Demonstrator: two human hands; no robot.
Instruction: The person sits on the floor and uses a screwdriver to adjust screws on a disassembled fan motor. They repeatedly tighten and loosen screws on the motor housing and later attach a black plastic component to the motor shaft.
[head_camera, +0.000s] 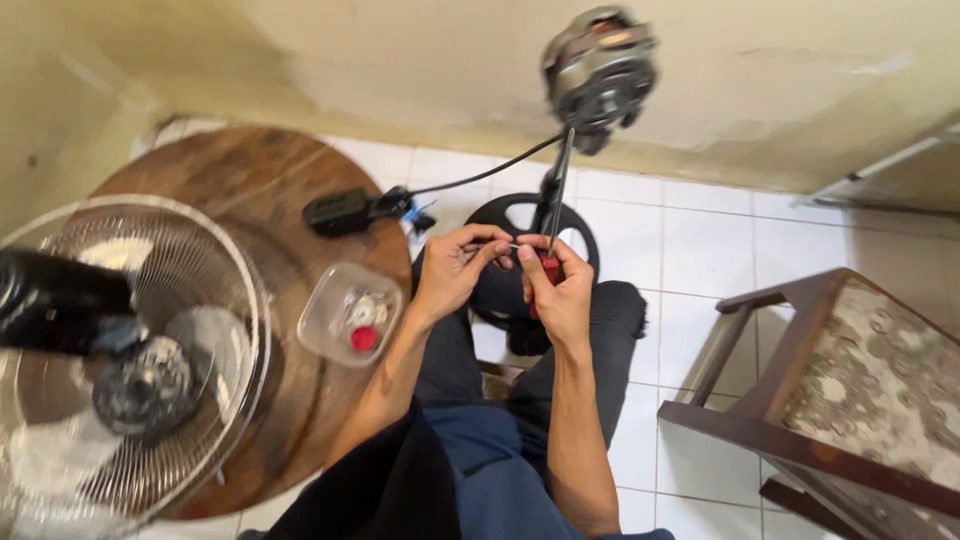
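My right hand (560, 290) grips a screwdriver (555, 205) by its red handle, the dark shaft pointing up toward a bare grey fan motor (598, 72) on a stand. My left hand (455, 265) pinches a small thin metal piece, probably a screw (505, 245), right at the screwdriver's side. Both hands meet above my knees, over the fan's round black base (510, 215). A black cable (490, 172) runs from the motor left to a black plug box (340, 212).
A round wooden table (260, 180) on the left carries a wire fan guard (130, 350) with a black hub and a clear plastic tub (350, 312) of small parts with a red cap. A wooden chair (850, 400) with patterned cushion stands right. White tiled floor, cream wall behind.
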